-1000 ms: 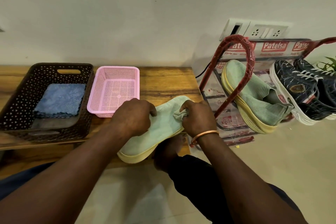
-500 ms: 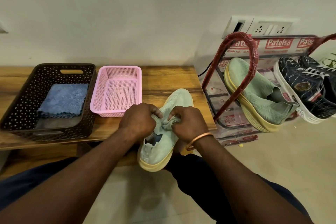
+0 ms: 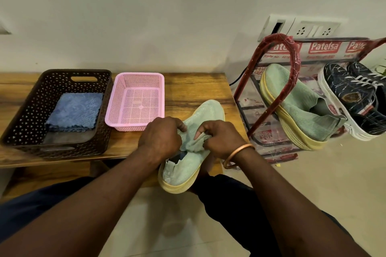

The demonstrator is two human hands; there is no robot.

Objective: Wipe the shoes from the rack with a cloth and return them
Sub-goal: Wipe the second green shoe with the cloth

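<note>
A pale green knit shoe with a yellow sole lies on the front edge of the wooden bench, toe pointing away, heel overhanging toward me. My left hand grips the shoe's upper near its opening. My right hand, with a copper bangle at the wrist, pinches a bunched pale green cloth against the shoe's top. The matching green shoe leans on the red-framed rack at the right.
A brown perforated basket on the bench holds folded blue cloths. A pink mesh basket stands beside it. Dark blue lace-up sneakers sit on the rack's right side. A wall socket panel is above the rack.
The shoe has swung from lying diagonally with its heel to the left to pointing straight away from me. Both hands have drawn together over its middle with the cloth.
</note>
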